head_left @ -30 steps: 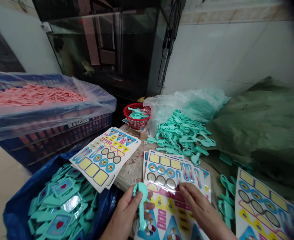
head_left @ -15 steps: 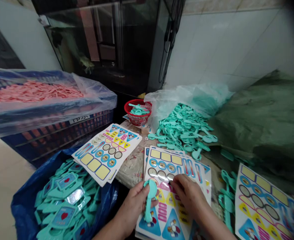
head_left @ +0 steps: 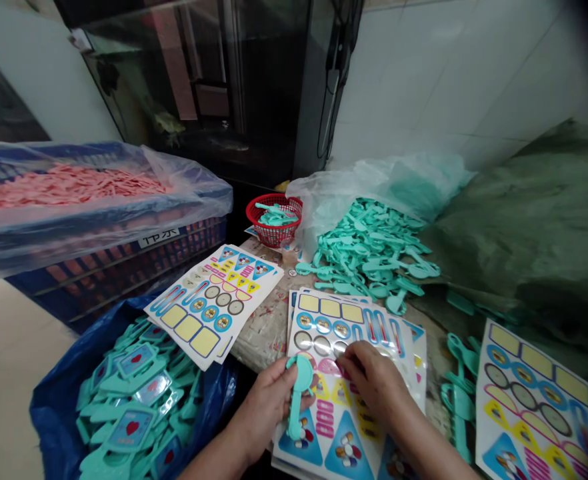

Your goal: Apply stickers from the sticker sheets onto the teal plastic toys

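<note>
My left hand grips a teal plastic toy piece with a round head and long handle, held upright over a sticker sheet. My right hand rests on the same sheet, its fingertips pinched at the row of round silver stickers near the toy's head. Whether a sticker is between the fingers is too small to tell. The sheet lies on top of a stack of similar sheets at the table's front.
A pile of teal toy pieces spills from a clear bag. A red basket stands behind. More sticker sheets lie left and right. A blue bag of finished teal pieces and a blue crate of pink parts sit left.
My right hand has moved up the sheet from the pink stickers to the row of round stickers. My left hand brought the teal piece up and right, closer to it.
</note>
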Available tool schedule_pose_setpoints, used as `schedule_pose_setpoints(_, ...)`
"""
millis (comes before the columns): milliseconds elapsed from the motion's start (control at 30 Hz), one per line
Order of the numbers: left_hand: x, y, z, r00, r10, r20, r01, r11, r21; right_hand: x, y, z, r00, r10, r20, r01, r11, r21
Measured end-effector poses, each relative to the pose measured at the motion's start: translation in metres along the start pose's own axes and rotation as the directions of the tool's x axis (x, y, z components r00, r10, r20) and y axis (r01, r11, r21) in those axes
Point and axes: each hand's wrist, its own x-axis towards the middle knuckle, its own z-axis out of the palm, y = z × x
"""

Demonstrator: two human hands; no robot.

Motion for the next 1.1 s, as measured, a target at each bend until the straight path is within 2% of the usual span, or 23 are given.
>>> schedule_pose_setpoints(500, 0.0, -0.002, 0.001, 1.0, 0.009, -0.006, -0.009, 1.0, 0.019, 0.003, -0.002, -0.004, 0.993, 0.095, 0.065, -0.102, 0.987, 0.121)
schedule_pose_setpoints(567, 0.0, -0.001, 0.001, 1.0, 0.018, -0.007, -0.018, 1.0, 0.008, -0.002, -0.002, -0.007, 0.992, 0.102, 0.079, -0.115, 0.974, 0.194)
schedule_pose_setpoints(633, -0.001, -0.001, 0.002, 1.0, 0.022, -0.006, -0.022, 1.0, -0.002, -0.01, -0.004, -0.01, 0.988, 0.135, 0.079, -0.154, 0.925, 0.348)
schedule_pose_setpoints(733, -0.003, -0.001, 0.005, 0.999, 0.039, -0.001, -0.039, 0.999, -0.036, -0.023, -0.015, -0.01, 0.977, 0.197, 0.085, -0.21, 0.789, 0.578)
schedule_pose_setpoints(900, -0.013, -0.004, 0.018, 0.984, 0.153, 0.092, -0.136, 0.976, -0.169, -0.036, -0.046, 0.003, 0.972, 0.176, 0.156, -0.23, 0.582, 0.78)
schedule_pose_setpoints(1000, -0.021, -0.004, 0.026, 0.974, 0.191, 0.119, -0.17, 0.972, -0.164, -0.038, -0.057, 0.009, 0.975, 0.172, 0.142, -0.214, 0.544, 0.812)
schedule_pose_setpoints(1100, -0.027, -0.003, 0.031, 0.979, 0.181, 0.097, -0.173, 0.981, -0.082, -0.039, -0.059, 0.011, 0.975, 0.192, 0.108, -0.201, 0.581, 0.789)
